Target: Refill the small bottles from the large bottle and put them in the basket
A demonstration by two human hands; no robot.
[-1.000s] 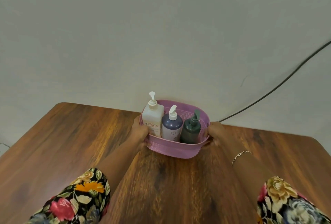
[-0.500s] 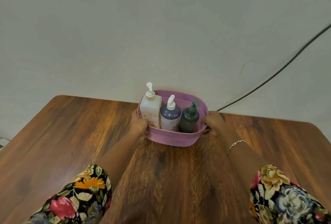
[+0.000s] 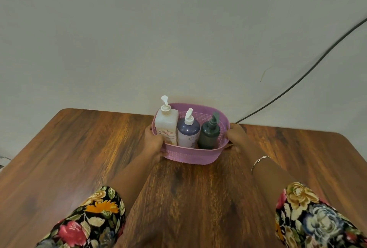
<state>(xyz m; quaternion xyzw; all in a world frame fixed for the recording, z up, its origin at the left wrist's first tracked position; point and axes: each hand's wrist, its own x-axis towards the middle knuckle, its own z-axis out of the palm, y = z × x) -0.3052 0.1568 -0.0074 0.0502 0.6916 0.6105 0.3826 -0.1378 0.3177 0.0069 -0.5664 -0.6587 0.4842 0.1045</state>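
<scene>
Behind the brown wooden table point(image 3: 79, 158) stands a plain grey wall point(image 3: 139, 39), and a black cable point(image 3: 309, 69) runs down it to the table's far edge.

On the table sits a pink basket point(image 3: 190, 155) with small holes in its sides. The left hand point(image 3: 154, 144) is wrapped around the basket's left end, with the fingers pressed on its side. The right hand point(image 3: 236, 135) is wrapped around the basket's right end in the same way. Both hands are clamped on the basket, which sits between them.

Three pump bottles stand up straight in a row inside the basket. The white bottle point(image 3: 166, 123) is the tallest and stands right next to the left hand. It has a label with small red writing, but the words are too small to read. The purple bottle point(image 3: 188, 131) with a white pump stands in the middle, touching the white one. Its front has a small pattern that cannot be read. The dark green bottle point(image 3: 208, 134) with a green pump stands closest to the right hand.

A thin silver bracelet point(image 3: 259, 160) is on the right wrist. Both arms wear flowery sleeves point(image 3: 95, 218).
</scene>
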